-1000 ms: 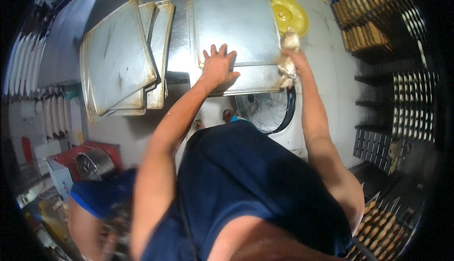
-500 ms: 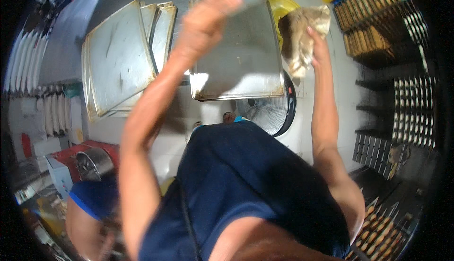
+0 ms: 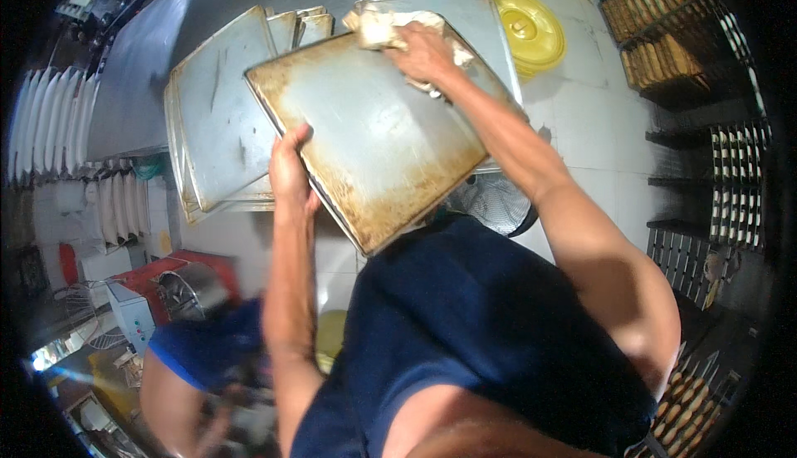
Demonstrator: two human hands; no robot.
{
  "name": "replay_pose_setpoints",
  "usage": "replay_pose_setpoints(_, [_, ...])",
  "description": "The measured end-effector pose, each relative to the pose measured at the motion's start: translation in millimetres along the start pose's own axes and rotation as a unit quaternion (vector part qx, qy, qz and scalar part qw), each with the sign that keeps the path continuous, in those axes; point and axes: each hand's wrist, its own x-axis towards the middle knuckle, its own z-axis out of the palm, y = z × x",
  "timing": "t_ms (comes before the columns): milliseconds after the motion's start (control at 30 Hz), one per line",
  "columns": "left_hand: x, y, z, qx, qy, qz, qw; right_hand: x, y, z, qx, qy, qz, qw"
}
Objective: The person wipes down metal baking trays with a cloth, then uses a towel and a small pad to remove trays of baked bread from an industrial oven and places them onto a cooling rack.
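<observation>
My left hand (image 3: 292, 171) grips a flat metal baking tray (image 3: 374, 134) by its left edge, thumb on top and fingers underneath. The tray is held turned at an angle in front of my body, with brown stains along its rim and near corner. My right hand (image 3: 423, 55) presses a crumpled, pale, stained cloth (image 3: 378, 30) against the tray's far edge. Beneath it, another tray (image 3: 486, 30) lies on the steel table (image 3: 133, 109). A stack of similar trays (image 3: 224, 109) sits to the left, its sheets unevenly overlapped.
A yellow lidded tub (image 3: 540, 39) stands beyond the table on the right. A round fan (image 3: 498, 200) sits below the trays. Racks of bread (image 3: 664, 63) line the right side. At lower left, a co-worker (image 3: 178, 391) is beside a red machine (image 3: 154, 271) with a metal bowl (image 3: 195, 292).
My left hand has come down and now holds a tray, raised and turned. My right hand has carried the cloth leftward from beside the yellow tub onto that tray.
</observation>
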Motion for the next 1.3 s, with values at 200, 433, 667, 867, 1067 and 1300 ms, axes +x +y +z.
replay_pose_setpoints(200, [-31.0,10.8,-21.3,-0.035,-0.017,0.019,0.999,-27.7,-114.2,19.3,0.083,0.039,-0.257,0.962])
replay_pose_setpoints(433, [-28.2,-8.1,-22.6,-0.091,0.018,0.075,0.993,42.2,72.8,18.3,-0.025,-0.011,0.162,0.986])
replay_pose_setpoints(667, [-11.3,26.5,-49.8,-0.148,-0.112,0.072,0.98,-117.8,-154.0,-40.4,0.12,-0.125,-0.261,0.95])
replay_pose_setpoints(867, [-20.8,44.0,2.9,-0.045,0.004,0.097,0.994,-75.9,73.1,0.9,-0.016,-0.021,0.18,0.983])
replay_pose_setpoints(1067, [-6.4,37.9,-15.5,-0.034,-0.008,0.097,0.995,-109.3,-37.1,-24.9,0.076,-0.122,0.113,0.983])
replay_pose_setpoints(1300, [-5.7,61.4,-13.4,0.032,0.015,0.076,0.997,-168.8,-57.7,-2.6,0.044,0.061,-0.16,0.984])
